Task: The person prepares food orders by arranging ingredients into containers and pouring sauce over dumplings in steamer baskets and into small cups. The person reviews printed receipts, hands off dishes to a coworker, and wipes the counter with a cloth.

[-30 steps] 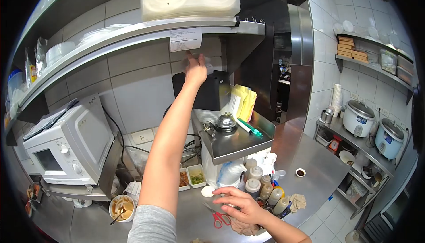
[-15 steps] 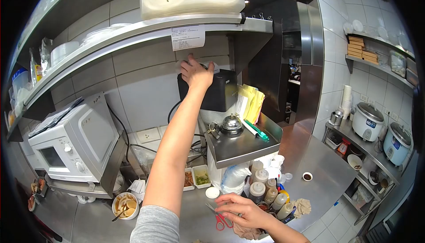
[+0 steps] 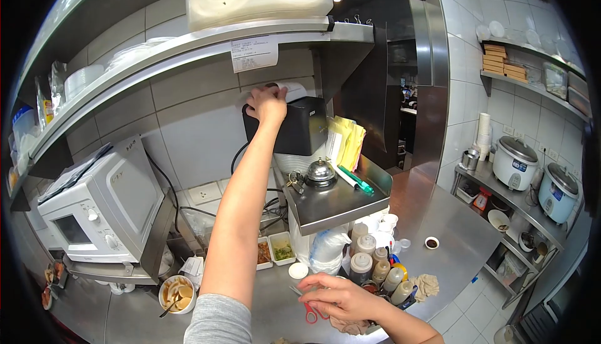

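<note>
My left hand (image 3: 268,103) is at the top of the black printer (image 3: 294,132), its fingers curled over the printer's upper left edge beside a strip of white paper (image 3: 292,90). What the fingertips touch is hidden. A printed receipt (image 3: 255,55) hangs from the shelf edge above. Over the steel counter, my right hand (image 3: 338,295) hovers with its fingers apart and nothing in them. Red-handled scissors (image 3: 312,313) lie just below it, partly covered, and a small white round dish (image 3: 298,271) is beyond the fingertips.
A small steel shelf (image 3: 344,209) holds a call bell (image 3: 320,172), yellow slips (image 3: 349,140) and a green marker (image 3: 357,180). Sauce bottles (image 3: 361,266) stand right of my right hand. At left are a white microwave (image 3: 103,200) and a bowl with a spoon (image 3: 177,294).
My left hand has come down from just below the receipt onto the top of the printer, and its fingers have curled. My right hand stays nearly in place.
</note>
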{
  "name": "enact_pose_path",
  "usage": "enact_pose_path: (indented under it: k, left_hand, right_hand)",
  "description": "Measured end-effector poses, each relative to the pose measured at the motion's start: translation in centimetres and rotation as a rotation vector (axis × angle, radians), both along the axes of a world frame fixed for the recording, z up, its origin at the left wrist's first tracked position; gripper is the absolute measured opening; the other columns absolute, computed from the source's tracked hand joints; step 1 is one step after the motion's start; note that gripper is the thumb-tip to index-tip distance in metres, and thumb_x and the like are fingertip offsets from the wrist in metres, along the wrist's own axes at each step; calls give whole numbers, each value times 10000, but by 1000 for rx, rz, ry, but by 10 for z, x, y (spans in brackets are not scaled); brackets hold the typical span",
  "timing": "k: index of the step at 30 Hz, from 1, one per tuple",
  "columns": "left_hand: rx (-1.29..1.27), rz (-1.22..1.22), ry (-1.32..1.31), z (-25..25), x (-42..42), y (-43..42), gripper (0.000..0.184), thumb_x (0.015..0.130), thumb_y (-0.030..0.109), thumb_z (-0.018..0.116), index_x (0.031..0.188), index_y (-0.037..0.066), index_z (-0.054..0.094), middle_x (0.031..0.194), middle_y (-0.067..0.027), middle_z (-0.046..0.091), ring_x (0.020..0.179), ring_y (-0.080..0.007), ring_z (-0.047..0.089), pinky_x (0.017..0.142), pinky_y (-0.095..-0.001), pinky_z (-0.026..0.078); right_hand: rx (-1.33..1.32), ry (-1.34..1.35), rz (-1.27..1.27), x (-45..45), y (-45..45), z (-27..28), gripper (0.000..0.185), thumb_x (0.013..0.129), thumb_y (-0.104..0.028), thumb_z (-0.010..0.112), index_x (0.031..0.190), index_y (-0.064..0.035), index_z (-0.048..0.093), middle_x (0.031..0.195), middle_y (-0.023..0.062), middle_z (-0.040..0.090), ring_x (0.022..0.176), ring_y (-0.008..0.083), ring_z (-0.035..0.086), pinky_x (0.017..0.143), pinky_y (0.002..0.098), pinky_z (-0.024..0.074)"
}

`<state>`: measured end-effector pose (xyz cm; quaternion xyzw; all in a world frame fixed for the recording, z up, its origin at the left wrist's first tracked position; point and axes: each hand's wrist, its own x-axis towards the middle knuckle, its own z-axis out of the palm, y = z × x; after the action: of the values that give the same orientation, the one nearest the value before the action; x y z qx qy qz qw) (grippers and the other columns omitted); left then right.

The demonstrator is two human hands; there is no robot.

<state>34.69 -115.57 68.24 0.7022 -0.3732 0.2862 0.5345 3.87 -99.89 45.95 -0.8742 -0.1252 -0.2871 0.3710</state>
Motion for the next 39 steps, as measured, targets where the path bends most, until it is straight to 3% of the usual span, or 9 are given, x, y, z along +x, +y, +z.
enact_pose_path:
  k: [2, 7, 16, 20, 21, 25, 32, 33, 39]
  left_hand:
    - [-151, -60, -90, -3, 8, 3, 320, 767, 422, 672, 928, 148, 710, 1172, -118, 524, 1162, -322, 402, 927, -522, 273]
    - [-244, -663, -275, -12, -8, 87, 230, 898, 170, 573, 884, -50, 640, 865, -27, 596, 812, -85, 494, 733, -222, 396]
    - [13, -970, -23, -86, -39, 241, 198, 901, 133, 577, 879, -55, 636, 776, -30, 610, 753, -82, 538, 699, -238, 431]
    - [161, -1192, 195, -102, -23, 269, 383, 956, 327, 482, 1012, -13, 648, 947, -90, 666, 813, -104, 585, 749, -254, 460]
    - [252, -1327, 348, -103, -18, 275, 738, 902, 630, 297, 1237, 10, 516, 1196, -170, 568, 1086, -272, 570, 913, -363, 450]
    - [49, -1827, 835, -97, -11, 286, 1064, 729, 849, 111, 1404, 42, 276, 1398, -185, 358, 1242, -359, 425, 1025, -443, 365]
    - [-411, -1994, 814, -59, 21, 291, 832, 852, 667, 362, 1326, -16, 350, 1379, -221, 370, 1270, -339, 392, 1053, -467, 333]
    - [-521, -2022, 854, -57, 28, 293, 609, 925, 431, 448, 1315, -22, 334, 1381, -238, 357, 1278, -334, 382, 1042, -457, 359]
    - [-572, -1710, 444, -48, 32, 330, 447, 985, 204, 335, 1375, 3, 252, 1421, -199, 311, 1318, -305, 325, 1070, -437, 325]
  right_hand:
    - [-116, -92, -53, 0, -4, 6, 179, 849, -71, 589, 1025, -58, 619, 1131, 103, 529, 943, 215, 576, 789, 338, 497]
    - [-76, -321, -246, 11, -27, 68, 243, 828, -135, 620, 1056, -52, 612, 1177, 115, 534, 1065, 247, 543, 882, 333, 443]
    - [623, -254, 150, 109, -53, 172, 557, 847, -153, 639, 1334, -93, 376, 1035, 75, 617, 939, 125, 566, 849, 286, 435]
    - [591, -148, 262, 139, -27, 178, 459, 816, -14, 635, 1243, -39, 468, 1066, 81, 616, 955, 135, 591, 830, 269, 482]
    - [562, -147, 267, 145, -20, 178, 431, 809, 2, 636, 1216, -27, 496, 1065, 83, 617, 949, 137, 597, 832, 267, 488]
    - [528, -77, 253, 149, 13, 180, 327, 801, 9, 620, 1124, -1, 574, 1036, 89, 633, 947, 132, 599, 862, 275, 474]
    - [417, 12, 225, 160, 34, 174, 314, 815, 43, 578, 1126, 5, 593, 1025, 62, 634, 899, 102, 604, 803, 244, 492]
    - [415, 20, 210, 161, 35, 174, 319, 810, 46, 585, 1127, 7, 591, 1032, 70, 635, 901, 107, 608, 809, 249, 494]
    - [345, 13, 93, 181, 32, 174, 348, 784, 75, 573, 1125, 7, 597, 1055, 85, 632, 903, 110, 612, 811, 248, 493]
